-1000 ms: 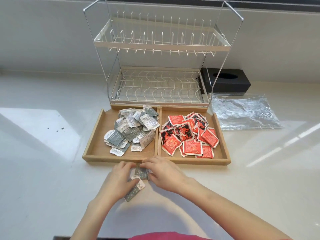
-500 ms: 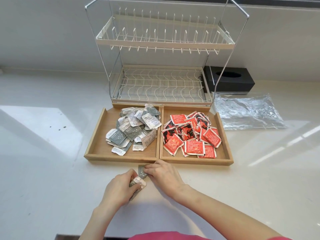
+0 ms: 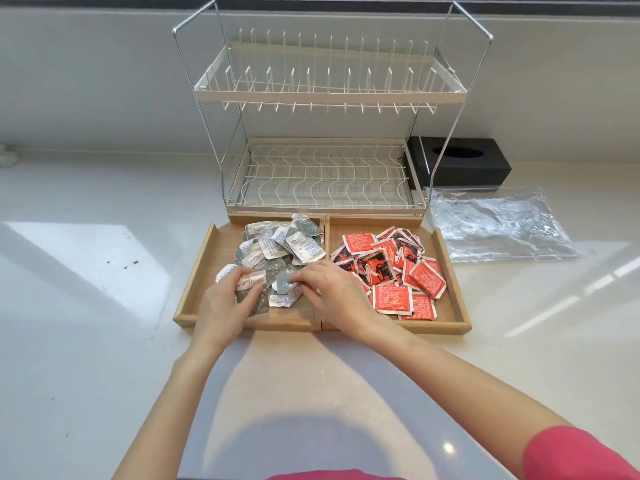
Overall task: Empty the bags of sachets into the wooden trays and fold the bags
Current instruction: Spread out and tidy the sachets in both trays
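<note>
While both hands pinch grey sachets: left tray grey, right tray red.

I reach both arms forward, my left hand curled around something, my right hand pinching with curled fingers.

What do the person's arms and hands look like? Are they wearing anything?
Both hands, the left hand and the right hand, are bare: no gloves, rings or watch show. The forearms are bare too. A short pink sleeve covers the right upper arm, and more pink cloth shows at the bottom edge.
</note>
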`<state>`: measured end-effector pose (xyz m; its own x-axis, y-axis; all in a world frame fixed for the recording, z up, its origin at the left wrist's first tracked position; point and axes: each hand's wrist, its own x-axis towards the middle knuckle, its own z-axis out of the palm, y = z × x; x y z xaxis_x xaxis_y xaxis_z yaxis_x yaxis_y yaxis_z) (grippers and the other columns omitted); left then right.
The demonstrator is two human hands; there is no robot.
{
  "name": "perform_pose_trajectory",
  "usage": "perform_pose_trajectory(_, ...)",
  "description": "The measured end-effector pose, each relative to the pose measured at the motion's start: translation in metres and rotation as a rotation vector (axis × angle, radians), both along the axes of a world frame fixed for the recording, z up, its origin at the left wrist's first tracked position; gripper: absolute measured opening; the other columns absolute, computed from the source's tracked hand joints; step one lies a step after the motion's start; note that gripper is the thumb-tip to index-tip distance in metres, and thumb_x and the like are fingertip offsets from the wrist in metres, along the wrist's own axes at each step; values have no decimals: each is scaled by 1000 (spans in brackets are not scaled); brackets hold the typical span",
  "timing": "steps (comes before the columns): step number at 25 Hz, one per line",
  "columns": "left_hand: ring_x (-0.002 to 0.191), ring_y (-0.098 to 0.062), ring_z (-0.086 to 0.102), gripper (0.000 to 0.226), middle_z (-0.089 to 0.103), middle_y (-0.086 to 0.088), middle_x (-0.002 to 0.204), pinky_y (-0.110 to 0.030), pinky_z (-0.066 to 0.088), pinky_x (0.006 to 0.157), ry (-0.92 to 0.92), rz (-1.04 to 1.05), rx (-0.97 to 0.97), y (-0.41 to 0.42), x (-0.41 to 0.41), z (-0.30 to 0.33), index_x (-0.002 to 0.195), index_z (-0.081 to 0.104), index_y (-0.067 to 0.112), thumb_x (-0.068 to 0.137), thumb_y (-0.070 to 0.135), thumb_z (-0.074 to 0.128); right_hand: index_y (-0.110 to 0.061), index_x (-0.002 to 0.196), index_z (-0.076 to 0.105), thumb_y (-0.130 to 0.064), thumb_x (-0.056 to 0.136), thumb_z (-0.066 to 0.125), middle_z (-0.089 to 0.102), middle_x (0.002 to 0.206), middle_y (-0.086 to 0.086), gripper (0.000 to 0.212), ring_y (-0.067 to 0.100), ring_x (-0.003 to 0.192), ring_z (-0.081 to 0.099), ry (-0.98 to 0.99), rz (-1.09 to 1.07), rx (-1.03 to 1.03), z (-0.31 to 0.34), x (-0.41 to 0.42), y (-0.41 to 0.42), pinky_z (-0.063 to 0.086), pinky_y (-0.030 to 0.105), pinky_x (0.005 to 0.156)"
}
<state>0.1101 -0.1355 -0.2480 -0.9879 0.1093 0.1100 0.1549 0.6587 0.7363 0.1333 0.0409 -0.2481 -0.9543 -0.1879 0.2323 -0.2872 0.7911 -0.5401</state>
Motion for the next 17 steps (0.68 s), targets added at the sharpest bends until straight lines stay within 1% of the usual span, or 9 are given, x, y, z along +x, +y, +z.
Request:
perform_pose_trajectory(1,86,-19,57,24,64,-6,98,-19,37,71,9,-14,-42,2,-5,-5,106,57,11,83,16,61,-11,109,66,-18,88,50,68,114,8,28,25,115,55,-27,21,57,-6,-2,-2,46,43,96)
perform_pose_trajectory(2,99,-21,55,35,61,-10,111,-21,37,81,4,-34,-96,2,-9,-12,116,53,8,83,16,60,-11,118,60,-20,90,48,60,128,9,32,24,127,46,-83,49,132,-13,-2,-3,35,43,108)
perform_pose_trajectory(3,114,-25,49,46,54,-14,125,-26,35,94,-16,-57,-166,2,-11,-19,126,45,5,84,18,59,-13,128,51,-24,92,45,46,142,8,38,22,138,31,-157,77,213,-19,-1,-4,20,42,117)
perform_pose_trajectory(4,126,-28,40,56,44,-16,137,-33,29,104,-46,-79,-251,1,-11,-26,134,35,4,85,22,57,-15,135,42,-28,93,42,32,151,5,44,19,143,17,-223,98,283,-24,1,-4,7,40,117)
perform_pose_trajectory(6,140,-29,17,62,22,-10,152,-43,16,112,-114,-121,-411,0,-7,-36,142,19,12,89,29,48,-19,141,30,-35,95,36,15,156,1,49,17,145,3,-286,115,356,-31,4,-2,-4,42,116)
perform_pose_trajectory(8,143,-27,3,60,8,-4,155,-46,10,113,-201,-162,-480,2,-2,-40,143,12,18,92,32,39,-21,143,26,-39,95,31,12,157,0,51,16,145,2,-317,117,360,-35,6,-1,-6,44,116)
perform_pose_trajectory(10,143,-27,1,58,5,-4,156,-47,8,113,-229,-163,-483,5,-1,-39,144,12,18,93,33,36,-21,144,23,-41,95,29,12,157,-1,52,14,145,1,-323,120,348,-33,6,0,-7,44,116)
perform_pose_trajectory(14,143,-29,0,58,6,-8,155,-45,5,115,-150,-157,-504,18,-5,-21,144,14,19,93,36,36,-23,144,22,-37,94,35,12,157,-1,53,16,145,1,-265,83,296,-20,8,18,-7,42,116)
perform_pose_trajectory(17,143,-27,-5,59,5,-9,155,-45,0,115,-81,-198,-498,43,-4,-3,143,17,19,92,40,37,-25,144,21,-29,92,39,12,157,0,55,17,145,2,-213,-20,271,-10,13,47,-5,40,116)
